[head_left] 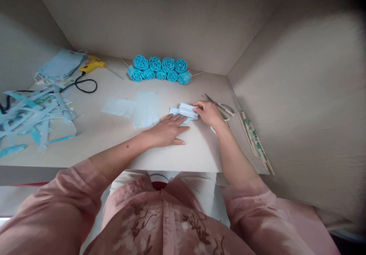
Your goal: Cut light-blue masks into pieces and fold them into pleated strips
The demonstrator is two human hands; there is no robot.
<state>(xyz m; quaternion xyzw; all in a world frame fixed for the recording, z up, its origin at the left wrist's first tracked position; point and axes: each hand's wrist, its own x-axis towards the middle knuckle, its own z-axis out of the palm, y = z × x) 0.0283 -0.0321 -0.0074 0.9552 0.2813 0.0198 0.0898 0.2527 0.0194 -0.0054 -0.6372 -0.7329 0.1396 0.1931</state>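
Observation:
My left hand [169,130] lies flat on the white table, fingers spread, its fingertips on light blue pieces of mask fabric [174,111]. Between thumb and fingers, my right hand [208,112] pinches the right end of a folded light blue fabric strip [187,110]. That strip lies partly over the other pieces. Left of my hands rest a flat pleated blue sheet [146,108] and a smaller blue piece with an uneven edge [119,106]. Scissors [219,104] lie just beyond my right hand, which partly hides them.
Blue fabric roses [158,69] stand in two rows at the back. A yellow glue gun [93,64] with a black cord lies near stacked face masks [61,64]. Cut blue scraps [40,114] cover the left side. Wrapped chopsticks [257,142] lie along the right wall.

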